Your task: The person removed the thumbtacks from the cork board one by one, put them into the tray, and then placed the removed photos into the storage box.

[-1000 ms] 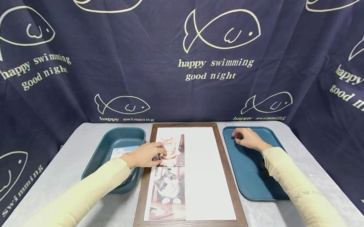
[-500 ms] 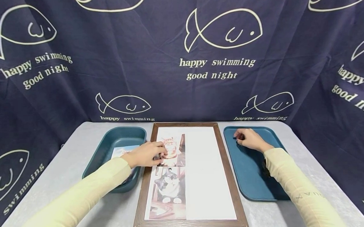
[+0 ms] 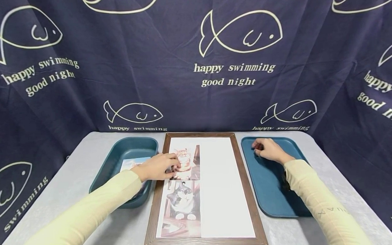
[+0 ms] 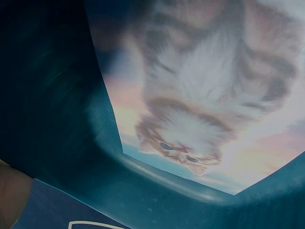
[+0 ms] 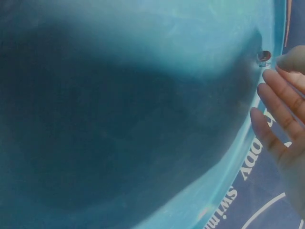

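My left hand [image 3: 160, 167] rests its fingertips on a photo of an orange cat [image 3: 192, 162], which lies on the white panel [image 3: 225, 186] of a brown-framed board [image 3: 205, 243]. Below it on the panel lies a photo of a grey and white cat [image 3: 184, 206]. My right hand [image 3: 269, 150] reaches over the far left corner of a flat blue-green tray [image 3: 273, 192]. Its thumb and fingertips are right beside a small, clear and reddish piece [image 5: 263, 57], which lies on the tray. The kind of this piece I cannot tell.
Left of the board stands a deeper blue-green bin [image 3: 132, 142] holding a kitten photo [image 4: 186, 109]. All stand on a pale grey table [image 3: 104, 241]. A dark blue curtain [image 3: 174, 65] with white fish hangs behind. My right forearm partly covers the tray.
My right hand has shifted slightly right and closer to the small piece, then stays there. The left hand stays on the orange cat photo.
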Demonstrator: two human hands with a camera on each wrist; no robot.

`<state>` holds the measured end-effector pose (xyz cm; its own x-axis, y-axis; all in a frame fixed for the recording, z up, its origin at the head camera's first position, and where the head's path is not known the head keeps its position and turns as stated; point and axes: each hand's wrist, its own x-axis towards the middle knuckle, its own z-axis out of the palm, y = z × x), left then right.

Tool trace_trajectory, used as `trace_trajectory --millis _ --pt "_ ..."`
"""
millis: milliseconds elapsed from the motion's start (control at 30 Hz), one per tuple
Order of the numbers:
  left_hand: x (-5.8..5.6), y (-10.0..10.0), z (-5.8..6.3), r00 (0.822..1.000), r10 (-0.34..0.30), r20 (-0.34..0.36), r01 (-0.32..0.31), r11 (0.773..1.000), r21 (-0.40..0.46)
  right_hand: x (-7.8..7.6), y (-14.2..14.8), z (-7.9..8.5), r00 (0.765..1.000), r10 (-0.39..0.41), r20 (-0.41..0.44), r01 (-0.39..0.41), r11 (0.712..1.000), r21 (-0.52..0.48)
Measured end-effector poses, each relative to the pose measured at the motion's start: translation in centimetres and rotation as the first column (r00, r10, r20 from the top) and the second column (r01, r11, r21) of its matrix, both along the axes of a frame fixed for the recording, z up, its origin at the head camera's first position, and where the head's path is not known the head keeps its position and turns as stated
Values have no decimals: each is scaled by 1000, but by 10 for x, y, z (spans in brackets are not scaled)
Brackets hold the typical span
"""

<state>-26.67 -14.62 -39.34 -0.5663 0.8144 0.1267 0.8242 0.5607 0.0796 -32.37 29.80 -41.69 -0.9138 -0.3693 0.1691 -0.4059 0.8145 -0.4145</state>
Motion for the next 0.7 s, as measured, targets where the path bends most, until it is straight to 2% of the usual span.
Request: trace_trajectory --millis 500,700 --pt "-1 0 0 1000 -7 -1 7 1000 13 -8 -31 19 994 64 -87 -63 998 11" --pt "-1 0 0 1000 -2 2 2 1000 11 -6 -46 21 978 143 -150 -148 989 -26"
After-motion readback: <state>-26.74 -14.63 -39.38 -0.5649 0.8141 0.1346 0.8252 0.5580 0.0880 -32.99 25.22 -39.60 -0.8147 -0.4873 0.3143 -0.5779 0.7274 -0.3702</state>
